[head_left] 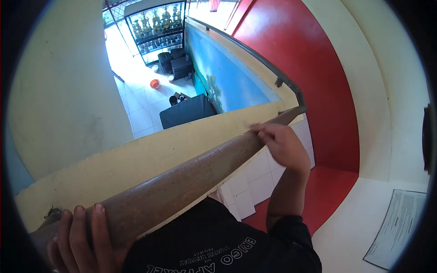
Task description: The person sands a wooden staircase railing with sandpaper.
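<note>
A thick brown metal handrail (182,170), its paint worn and rust-flecked, runs from the lower left up to a bend at the upper right. At the lower left, my left hand (84,239) grips the handrail, fingers draped over its top. Farther along, my right hand (284,143) is at the upper side of the same handrail, fingers bent and drawn together, slightly smeared by motion. Whether something small lies under those fingertips is hidden. The cream wall top (136,159) runs beside the rail.
Beyond the wall is a lower floor (145,98) with an orange bucket (155,84), a dark padded seat (189,111) and a trophy cabinet (157,27). A thinner rail (246,48) tops the blue painted wall (227,68). A framed paper (398,227) is at the right.
</note>
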The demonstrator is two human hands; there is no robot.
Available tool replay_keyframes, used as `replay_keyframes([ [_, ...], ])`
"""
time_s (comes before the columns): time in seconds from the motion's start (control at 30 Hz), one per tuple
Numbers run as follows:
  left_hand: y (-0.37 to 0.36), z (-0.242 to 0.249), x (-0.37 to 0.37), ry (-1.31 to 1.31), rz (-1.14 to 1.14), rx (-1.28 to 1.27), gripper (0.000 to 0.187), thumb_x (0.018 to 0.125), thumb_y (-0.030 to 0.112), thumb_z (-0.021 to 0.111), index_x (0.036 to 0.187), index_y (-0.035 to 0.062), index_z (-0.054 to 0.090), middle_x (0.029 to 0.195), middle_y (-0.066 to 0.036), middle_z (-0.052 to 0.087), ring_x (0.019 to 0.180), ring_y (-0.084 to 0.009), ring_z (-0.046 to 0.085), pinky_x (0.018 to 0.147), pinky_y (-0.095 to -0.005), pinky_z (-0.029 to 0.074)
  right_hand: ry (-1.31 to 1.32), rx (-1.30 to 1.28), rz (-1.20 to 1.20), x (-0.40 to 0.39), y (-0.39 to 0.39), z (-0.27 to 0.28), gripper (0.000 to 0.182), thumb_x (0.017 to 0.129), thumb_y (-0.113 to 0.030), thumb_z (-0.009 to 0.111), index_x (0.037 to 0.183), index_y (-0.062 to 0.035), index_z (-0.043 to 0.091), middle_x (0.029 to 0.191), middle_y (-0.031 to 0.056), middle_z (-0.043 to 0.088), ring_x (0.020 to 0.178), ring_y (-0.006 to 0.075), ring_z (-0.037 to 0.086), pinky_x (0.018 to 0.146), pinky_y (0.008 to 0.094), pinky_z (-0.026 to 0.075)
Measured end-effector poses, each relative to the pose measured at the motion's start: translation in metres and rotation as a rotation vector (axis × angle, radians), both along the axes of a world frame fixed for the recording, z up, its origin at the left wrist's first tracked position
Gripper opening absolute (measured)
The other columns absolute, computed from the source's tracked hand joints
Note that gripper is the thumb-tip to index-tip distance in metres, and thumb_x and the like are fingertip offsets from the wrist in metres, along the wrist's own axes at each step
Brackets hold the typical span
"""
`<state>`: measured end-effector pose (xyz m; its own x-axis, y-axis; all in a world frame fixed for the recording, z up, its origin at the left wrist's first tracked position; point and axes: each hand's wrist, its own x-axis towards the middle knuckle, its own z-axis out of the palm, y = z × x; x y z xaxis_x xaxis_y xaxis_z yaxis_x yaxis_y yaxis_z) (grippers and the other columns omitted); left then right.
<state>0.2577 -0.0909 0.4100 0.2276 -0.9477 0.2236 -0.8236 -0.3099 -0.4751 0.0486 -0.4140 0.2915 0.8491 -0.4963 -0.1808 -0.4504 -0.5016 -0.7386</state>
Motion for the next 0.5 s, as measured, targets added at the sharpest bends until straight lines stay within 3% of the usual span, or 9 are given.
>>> replay_keyframes([
  [0.13, -0.004, -0.008, 0.000, -0.026, 0.006, -0.078, 0.055, 0.067, 0.048, 0.083, 0.108, 0.0129, 0.073, 0.103, -0.008, 0.072, 0.100, -0.0279, 0.072, 0.085, -0.0442, 0.052, -0.337, 0.168, 0.272, 0.008, 0.006, 0.005, 0.028, 0.094, 0.000, 0.056, 0.119, 0.0011, 0.069, 0.114, 0.0166, 0.073, 0.106, 0.0303, 0.070, 0.094, 0.0366, 0.051],
  [0.23, -0.003, -0.012, 0.001, -0.061, 0.014, -0.146, 0.053, 0.065, 0.052, 0.081, 0.103, 0.0153, 0.075, 0.099, -0.005, 0.072, 0.097, -0.0259, 0.072, 0.085, -0.0433, 0.052, 0.255, 0.070, -0.046, 0.015, -0.001, 0.010, 0.028, 0.093, 0.002, 0.056, 0.117, 0.0025, 0.069, 0.116, 0.0182, 0.072, 0.111, 0.0329, 0.069, 0.098, 0.0390, 0.051],
  [0.27, -0.005, -0.013, 0.001, -0.063, 0.024, -0.155, 0.052, 0.065, 0.053, 0.080, 0.102, 0.0161, 0.075, 0.097, -0.004, 0.073, 0.096, -0.0251, 0.072, 0.085, -0.0430, 0.052, 0.070, 0.049, 0.118, 0.016, 0.009, 0.012, 0.028, 0.095, 0.002, 0.054, 0.118, 0.0030, 0.069, 0.118, 0.0192, 0.071, 0.116, 0.0351, 0.067, 0.100, 0.0404, 0.050],
  [0.37, -0.007, -0.013, 0.001, -0.079, 0.018, -0.163, 0.055, 0.066, 0.058, 0.080, 0.102, 0.0175, 0.076, 0.096, -0.003, 0.073, 0.095, -0.0233, 0.072, 0.086, -0.0424, 0.051, -0.419, 0.213, 0.357, 0.025, 0.022, 0.014, 0.027, 0.092, 0.000, 0.059, 0.117, 0.0011, 0.070, 0.114, 0.0205, 0.071, 0.110, 0.0357, 0.069, 0.095, 0.0396, 0.053],
  [0.5, -0.005, -0.015, 0.000, -0.086, 0.035, -0.176, 0.060, 0.061, 0.061, 0.081, 0.103, 0.0183, 0.076, 0.096, -0.001, 0.072, 0.093, -0.0216, 0.072, 0.086, -0.0424, 0.051, -0.132, 0.019, 0.046, 0.005, 0.025, 0.009, 0.029, 0.091, 0.003, 0.057, 0.117, 0.0002, 0.070, 0.120, 0.0185, 0.071, 0.114, 0.0352, 0.067, 0.097, 0.0392, 0.052],
])
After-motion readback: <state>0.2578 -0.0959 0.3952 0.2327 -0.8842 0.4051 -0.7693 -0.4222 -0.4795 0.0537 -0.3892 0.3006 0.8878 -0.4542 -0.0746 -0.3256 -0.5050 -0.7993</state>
